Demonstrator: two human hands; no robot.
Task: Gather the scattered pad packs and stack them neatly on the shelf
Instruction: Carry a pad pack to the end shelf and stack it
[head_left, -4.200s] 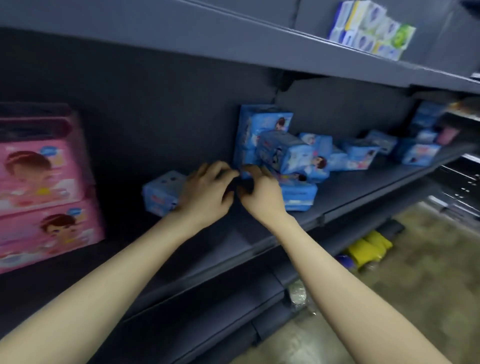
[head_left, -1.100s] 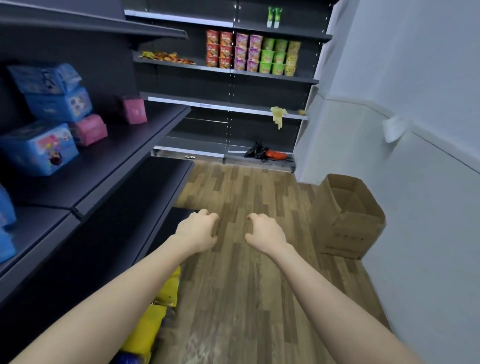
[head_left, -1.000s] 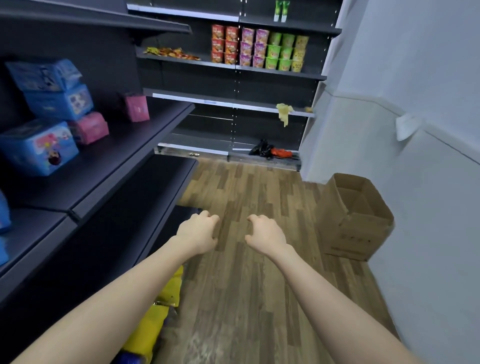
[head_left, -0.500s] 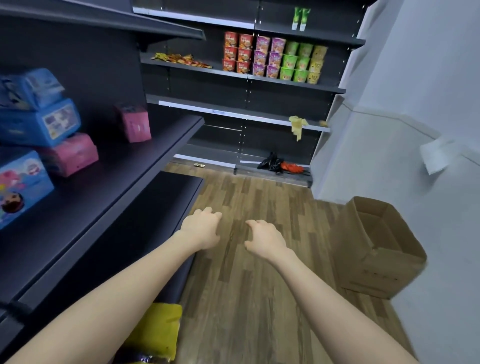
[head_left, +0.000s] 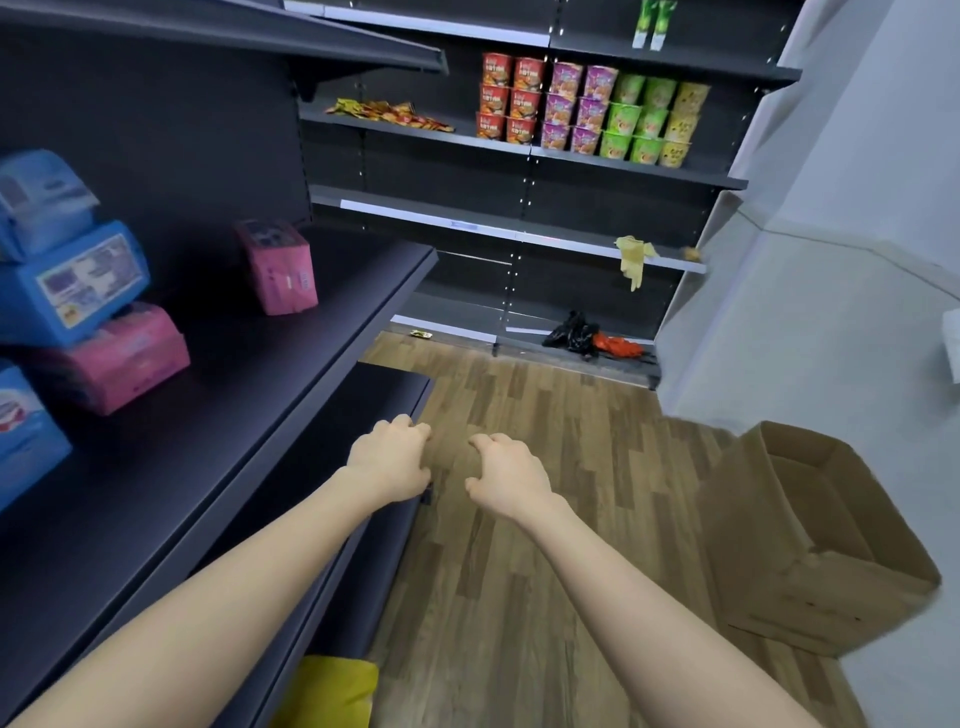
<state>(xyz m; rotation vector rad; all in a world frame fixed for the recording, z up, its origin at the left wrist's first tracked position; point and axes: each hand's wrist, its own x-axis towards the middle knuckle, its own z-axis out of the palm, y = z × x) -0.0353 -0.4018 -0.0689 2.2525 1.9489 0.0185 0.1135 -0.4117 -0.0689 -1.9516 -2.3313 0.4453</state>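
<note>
Both hands hover empty over the wooden floor beside the dark shelf (head_left: 311, 364). My left hand (head_left: 390, 457) and my right hand (head_left: 506, 473) have loosely curled fingers and hold nothing. On the shelf at left, a pink pad pack (head_left: 278, 267) stands upright near the back panel. Another pink pack (head_left: 122, 358) lies flat under a blue pack (head_left: 72, 286), with a further blue pack (head_left: 41, 200) on top. One more blue pack (head_left: 23, 431) sits at the left edge. All packs are well left of my hands.
An open cardboard box (head_left: 810, 530) stands on the floor at right by the grey wall. Far shelves hold cup noodles (head_left: 587, 111), snack packets (head_left: 389, 111) and a yellow glove (head_left: 634, 257). Dark and red bags (head_left: 592, 338) lie low there. A yellow pack (head_left: 332, 691) sits on the bottom shelf.
The view swung right from the blue pack pile, then advanced along the aisle. My hands let go of the packs and now hang empty. The pink packs have come closer.
</note>
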